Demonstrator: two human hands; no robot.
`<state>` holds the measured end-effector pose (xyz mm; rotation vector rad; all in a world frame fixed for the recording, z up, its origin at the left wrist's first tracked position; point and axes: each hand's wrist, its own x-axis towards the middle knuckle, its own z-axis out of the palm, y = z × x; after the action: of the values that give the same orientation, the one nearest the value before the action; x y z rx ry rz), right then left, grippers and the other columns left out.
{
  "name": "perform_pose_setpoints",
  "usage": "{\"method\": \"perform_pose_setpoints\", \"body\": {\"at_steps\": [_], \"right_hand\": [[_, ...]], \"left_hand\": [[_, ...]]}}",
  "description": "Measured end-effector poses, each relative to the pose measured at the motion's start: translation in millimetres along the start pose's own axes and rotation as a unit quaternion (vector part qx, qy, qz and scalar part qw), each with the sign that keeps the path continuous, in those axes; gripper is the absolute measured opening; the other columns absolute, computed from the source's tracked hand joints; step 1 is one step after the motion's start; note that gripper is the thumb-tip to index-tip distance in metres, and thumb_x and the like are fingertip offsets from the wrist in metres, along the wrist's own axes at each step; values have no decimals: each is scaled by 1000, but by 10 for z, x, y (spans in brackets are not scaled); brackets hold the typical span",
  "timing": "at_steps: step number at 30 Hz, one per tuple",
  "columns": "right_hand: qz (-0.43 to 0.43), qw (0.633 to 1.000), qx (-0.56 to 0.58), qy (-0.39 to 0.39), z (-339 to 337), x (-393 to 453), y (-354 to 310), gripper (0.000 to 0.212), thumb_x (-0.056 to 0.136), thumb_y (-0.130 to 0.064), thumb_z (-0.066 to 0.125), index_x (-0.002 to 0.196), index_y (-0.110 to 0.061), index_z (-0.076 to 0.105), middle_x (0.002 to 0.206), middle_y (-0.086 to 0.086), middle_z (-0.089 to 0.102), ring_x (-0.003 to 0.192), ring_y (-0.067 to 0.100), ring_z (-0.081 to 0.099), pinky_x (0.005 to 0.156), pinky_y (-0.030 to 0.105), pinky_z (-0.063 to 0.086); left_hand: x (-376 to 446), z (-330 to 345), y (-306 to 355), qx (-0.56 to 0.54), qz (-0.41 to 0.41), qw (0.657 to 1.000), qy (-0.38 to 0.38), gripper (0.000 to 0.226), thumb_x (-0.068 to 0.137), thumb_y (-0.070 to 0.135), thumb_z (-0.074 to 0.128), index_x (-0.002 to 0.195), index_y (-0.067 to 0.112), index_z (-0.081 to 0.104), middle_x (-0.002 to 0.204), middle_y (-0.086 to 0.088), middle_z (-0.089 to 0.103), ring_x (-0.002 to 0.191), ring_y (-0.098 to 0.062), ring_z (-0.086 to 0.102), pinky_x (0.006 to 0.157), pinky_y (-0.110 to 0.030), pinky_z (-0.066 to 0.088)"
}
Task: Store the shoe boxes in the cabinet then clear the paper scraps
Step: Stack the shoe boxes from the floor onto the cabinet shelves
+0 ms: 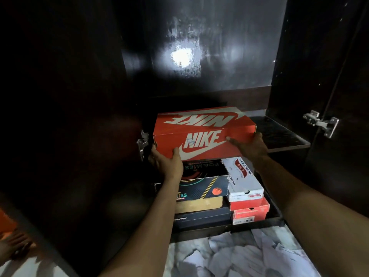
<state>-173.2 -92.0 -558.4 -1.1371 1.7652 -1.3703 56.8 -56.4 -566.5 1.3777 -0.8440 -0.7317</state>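
Observation:
I hold an orange Nike shoe box [201,132] with both hands at the front of the upper shelf [283,136] of a dark cabinet. My left hand [167,162] grips its lower left corner. At the lower right corner, my right hand [249,145] holds the front face. Below it, on the lower shelf, stand stacked shoe boxes: a black Foamies box [203,186], a tan box [199,203], a black box [201,217], a white Skechers box [242,178] and red boxes [250,210]. Crumpled white paper scraps [239,256] lie on the floor in front.
The left cabinet door [60,116] stands open close to my left arm, the right door [339,96] open with a metal hinge [321,121]. The right part of the upper shelf is bare. Something orange [8,222] shows at the far left edge.

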Motion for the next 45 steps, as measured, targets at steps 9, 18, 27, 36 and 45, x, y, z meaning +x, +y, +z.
{"method": "perform_pose_setpoints", "body": {"at_steps": [9, 18, 27, 36, 45], "right_hand": [[-11, 998, -52, -33, 278, 231, 7, 105, 71, -55, 89, 148, -15, 29, 148, 19, 51, 137, 44, 48, 112, 55, 45], [-25, 998, -49, -29, 262, 291, 88, 106, 68, -52, 91, 145, -14, 30, 145, 18, 54, 134, 44, 51, 110, 61, 46], [-91, 987, -132, 28, -210, -171, 89, 67, 80, -46, 82, 132, -16, 52, 127, 11, 67, 120, 30, 64, 98, 34, 52], [-146, 964, -210, -70, -1364, -1635, 504, 23, 87, -29, 78, 108, -21, 73, 104, -5, 76, 98, 8, 71, 94, 34, 59], [2, 973, -224, 59, -2936, -3339, 1542, 17, 94, -22, 75, 109, -14, 73, 103, 3, 78, 92, 13, 73, 81, 23, 58]], "left_hand": [[188, 98, -156, 41, -20, 998, 44, 93, 96, 28, 69, 166, 20, 8, 167, -10, 24, 152, -34, 33, 120, -53, 36], [176, 69, -147, 72, -33, 997, 16, 98, 97, 33, 68, 166, 21, 0, 172, -10, 11, 155, -36, 26, 122, -55, 33], [-704, 214, -404, 9, 84, 996, -16, 47, 86, 26, 69, 131, 19, 56, 131, -5, 54, 121, -26, 57, 100, -47, 51], [-2207, 769, -639, -2, 110, 953, -282, 23, 90, 23, 69, 108, 9, 65, 102, -9, 72, 89, -23, 69, 81, -36, 55], [-3997, 611, -1171, 31, 81, 831, -549, 20, 92, 7, 69, 97, 26, 67, 91, 2, 74, 82, -8, 68, 70, -16, 51]]}}
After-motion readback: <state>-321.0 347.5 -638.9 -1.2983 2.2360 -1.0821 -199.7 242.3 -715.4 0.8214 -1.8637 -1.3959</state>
